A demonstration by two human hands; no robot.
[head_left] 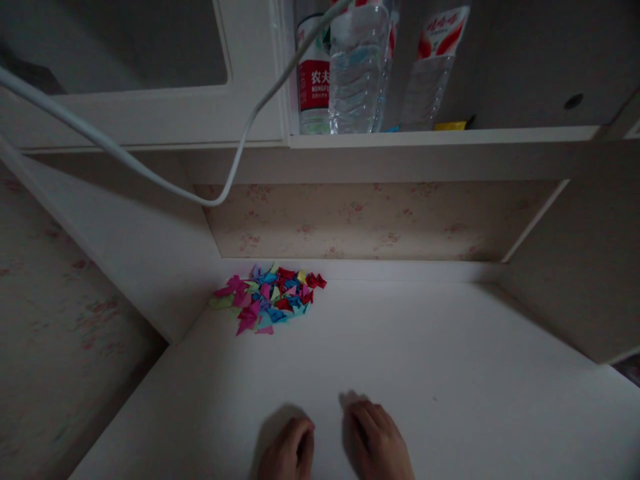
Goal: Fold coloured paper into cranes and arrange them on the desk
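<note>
My left hand (289,452) rests on the white desk (450,373) at the bottom edge, fingers curled in, nothing visible in it. My right hand (376,441) lies beside it, palm down, fingers together and pointing away from me; no object shows under it. A heap of several small folded paper pieces (270,297) in pink, red, blue, green and purple lies at the desk's back left corner, well apart from both hands.
A shelf above the desk holds plastic water bottles (357,67) and a small yellow item (450,125). A white cable (150,177) hangs across the upper left. Side panels close in the desk on the left and right; floral wallpaper backs the alcove.
</note>
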